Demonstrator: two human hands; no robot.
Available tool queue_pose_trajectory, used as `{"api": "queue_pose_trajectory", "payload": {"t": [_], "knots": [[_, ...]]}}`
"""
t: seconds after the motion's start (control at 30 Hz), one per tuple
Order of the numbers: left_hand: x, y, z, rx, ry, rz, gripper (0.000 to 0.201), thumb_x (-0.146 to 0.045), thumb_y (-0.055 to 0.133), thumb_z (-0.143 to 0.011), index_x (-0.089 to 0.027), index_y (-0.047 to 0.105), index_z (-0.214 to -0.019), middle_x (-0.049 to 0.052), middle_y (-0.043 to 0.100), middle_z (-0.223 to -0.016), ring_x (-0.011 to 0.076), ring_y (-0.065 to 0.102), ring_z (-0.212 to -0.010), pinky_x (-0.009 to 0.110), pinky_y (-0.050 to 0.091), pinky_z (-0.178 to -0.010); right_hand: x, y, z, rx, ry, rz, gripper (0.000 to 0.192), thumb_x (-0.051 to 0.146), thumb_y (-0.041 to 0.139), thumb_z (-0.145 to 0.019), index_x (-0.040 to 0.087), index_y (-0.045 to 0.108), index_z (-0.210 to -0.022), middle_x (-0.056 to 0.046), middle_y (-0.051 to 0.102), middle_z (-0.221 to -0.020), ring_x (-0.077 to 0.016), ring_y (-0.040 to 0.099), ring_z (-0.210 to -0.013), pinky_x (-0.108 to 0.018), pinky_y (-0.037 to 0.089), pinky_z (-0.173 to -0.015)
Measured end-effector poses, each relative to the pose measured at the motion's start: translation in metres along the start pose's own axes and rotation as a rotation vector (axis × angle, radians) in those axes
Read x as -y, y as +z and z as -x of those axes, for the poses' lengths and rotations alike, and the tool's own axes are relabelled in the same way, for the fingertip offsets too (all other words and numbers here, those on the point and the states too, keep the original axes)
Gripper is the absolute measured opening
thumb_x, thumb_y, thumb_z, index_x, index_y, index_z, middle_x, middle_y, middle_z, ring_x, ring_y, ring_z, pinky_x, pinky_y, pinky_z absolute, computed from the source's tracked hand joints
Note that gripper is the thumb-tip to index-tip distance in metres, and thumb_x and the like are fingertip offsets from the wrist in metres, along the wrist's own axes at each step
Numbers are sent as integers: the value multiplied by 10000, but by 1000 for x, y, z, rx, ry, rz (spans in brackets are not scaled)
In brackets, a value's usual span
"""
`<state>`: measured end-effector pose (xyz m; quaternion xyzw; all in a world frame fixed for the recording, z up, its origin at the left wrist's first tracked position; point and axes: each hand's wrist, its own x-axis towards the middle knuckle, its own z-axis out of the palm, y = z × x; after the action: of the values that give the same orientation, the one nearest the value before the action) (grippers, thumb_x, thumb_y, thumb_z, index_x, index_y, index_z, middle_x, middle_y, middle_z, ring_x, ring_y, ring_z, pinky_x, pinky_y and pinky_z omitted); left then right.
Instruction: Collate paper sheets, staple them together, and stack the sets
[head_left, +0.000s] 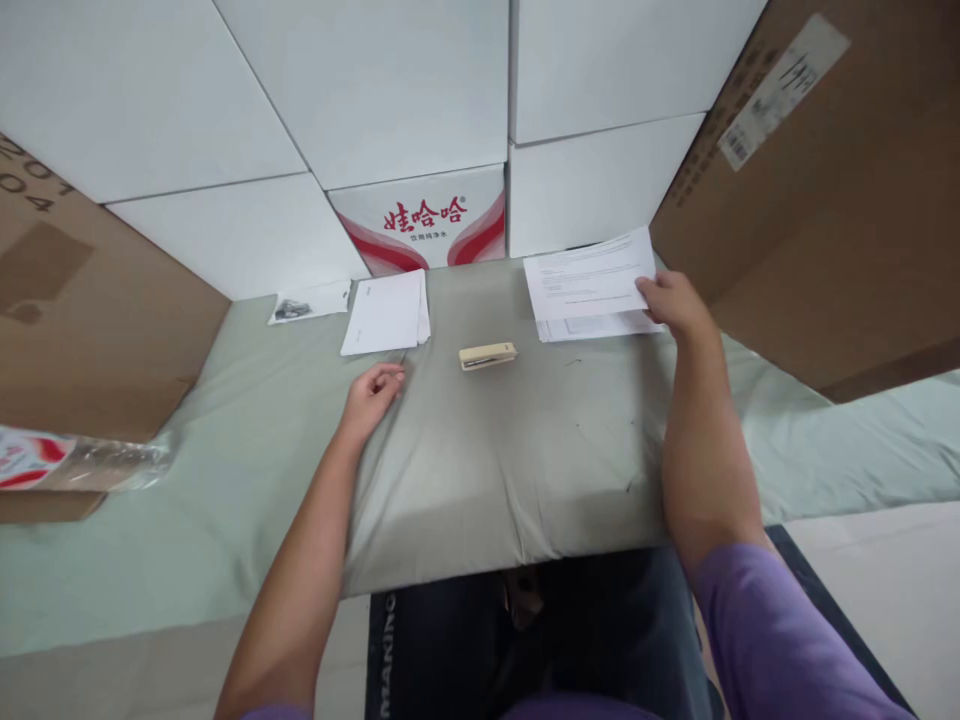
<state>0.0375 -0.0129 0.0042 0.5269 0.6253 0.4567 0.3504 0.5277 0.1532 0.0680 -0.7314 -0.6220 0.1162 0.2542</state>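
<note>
My right hand (670,302) was closed on the right edge of the printed sheets (589,283) that lay in the upper right of the middle of the frame, thumb on top and fingers curled under the paper as far as I could tell. The sheets sat in a loose pile on the pale green cloth (525,450), their far edge near the white boxes (600,180) and their right side close against the big brown carton (825,220).

I judged the paper light and floppy: one sheet would sag if lifted by a corner, and the sheets looked slightly fanned, so they could slide over one another. A pinch at the edge, thumb above and fingers below, seemed the sound place to hold, with the whole thickness taken together.

My left hand (371,392) rested on the cloth left of centre, fingers loosely curled and holding nothing. Just above it lay a second stack of blank sheets (386,312), and between the two piles, a little to the right of my left hand, a small beige stapler (487,356). That looked stiff and solid, easy to grasp across its body. A plastic bottle (82,462) lay at the left edge.
</note>
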Motion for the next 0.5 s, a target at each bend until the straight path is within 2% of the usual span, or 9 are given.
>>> {"api": "queue_pose_trajectory", "payload": {"t": [0.1, 0.2, 0.5], "knots": [[4, -1, -1, -6, 10, -23, 344, -445, 712, -742, -174, 702, -955, -66, 439, -519, 103, 385, -487, 233, 255, -494, -17, 1, -9, 67, 29, 17, 244, 293, 561, -940, 139, 633, -765, -102, 619, -729, -178, 551, -663, -356, 425, -670], [4, -2, 0, -13, 12, -28, 341, -453, 721, -727, -180, 709, -931, -78, 369, -511, 101, 324, -484, 242, 224, -504, -31, 3, -15, 80, 8, 82, 191, 252, 579, -909, 152, 645, -760, -118, 642, -794, -205, 563, -720, -364, 426, -704], [-1, -1, 2, -3, 10, -64, 314, -456, 694, -757, -183, 698, -913, -85, 315, -532, 96, 262, -496, 252, 183, -511, -46, 22, -19, -6, 9, 40, 163, 238, 557, -929, 145, 674, -864, -147, 688, -918, -206, 579, -791, -333, 411, -715]]}}
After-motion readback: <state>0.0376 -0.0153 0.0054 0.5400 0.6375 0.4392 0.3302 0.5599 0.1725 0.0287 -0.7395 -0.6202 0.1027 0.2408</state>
